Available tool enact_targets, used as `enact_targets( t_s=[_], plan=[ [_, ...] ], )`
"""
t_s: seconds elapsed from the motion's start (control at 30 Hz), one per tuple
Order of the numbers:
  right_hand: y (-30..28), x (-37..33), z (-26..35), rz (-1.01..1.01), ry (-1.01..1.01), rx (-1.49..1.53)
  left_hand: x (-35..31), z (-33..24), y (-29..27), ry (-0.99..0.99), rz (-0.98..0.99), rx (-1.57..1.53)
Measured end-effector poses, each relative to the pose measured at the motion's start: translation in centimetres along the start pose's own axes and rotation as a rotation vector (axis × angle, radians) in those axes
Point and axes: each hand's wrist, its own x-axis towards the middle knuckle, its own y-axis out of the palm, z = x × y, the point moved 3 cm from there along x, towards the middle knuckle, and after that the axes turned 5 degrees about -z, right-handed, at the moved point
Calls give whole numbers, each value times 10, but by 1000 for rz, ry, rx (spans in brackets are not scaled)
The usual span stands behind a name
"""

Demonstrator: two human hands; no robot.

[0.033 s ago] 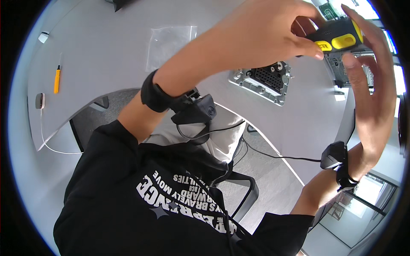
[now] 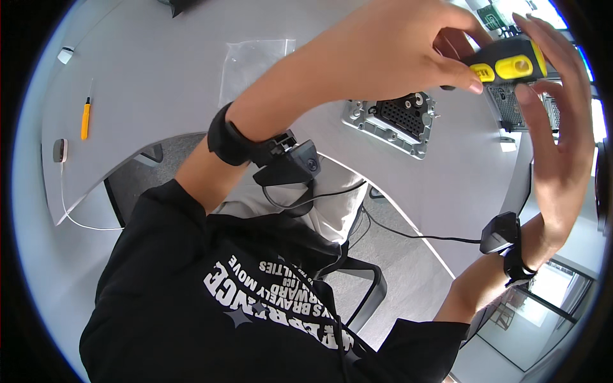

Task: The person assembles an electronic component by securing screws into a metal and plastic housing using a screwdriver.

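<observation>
My left hand reaches across to the upper right, its thumb and fingers closed on a thick black and yellow screwdriver-like handle. The handle lies nearly sideways, its yellow end toward my right hand. That hand is spread loosely around this end, thumb below and fingers beyond it; whether it touches is hard to tell. Under my left wrist, a metal housing with a black perforated insert sits on the table, partly covered by my hand.
A clear plastic bag lies behind my left forearm. On the left are an orange-handled screwdriver, a small device on a white cable, and a white plug. A grey perforated metal part stands beyond the right hand.
The handle has shifted slightly and its yellow patches have turned a little. My right fingers have moved slightly around its end. My left hand keeps its grip.
</observation>
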Motion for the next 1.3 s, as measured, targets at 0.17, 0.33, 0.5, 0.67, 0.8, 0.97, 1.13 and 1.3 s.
enact_targets(
  t_s=[0.17,0.33,0.5,0.67,0.8,0.97,1.13,1.3],
  plan=[
    [0,1,3,51,-11,236,-7,-7,11,-104,28,57],
    [13,1,14,-59,527,78,0,-28,1,-114,124,215],
    [-14,7,11,79,-216,49,2,3,4,-221,51,-43],
    [-14,-1,3,223,163,51,-3,-12,7,-160,92,72],
    [5,-2,10,102,333,-14,2,-1,11,-35,91,341],
    [-16,2,16,37,-142,69,-2,3,9,-123,59,-5],
    [-10,0,15,59,23,46,-6,14,19,-17,15,98],
    [-6,0,18,39,44,32,-3,1,8,-60,134,29]
  ],
)
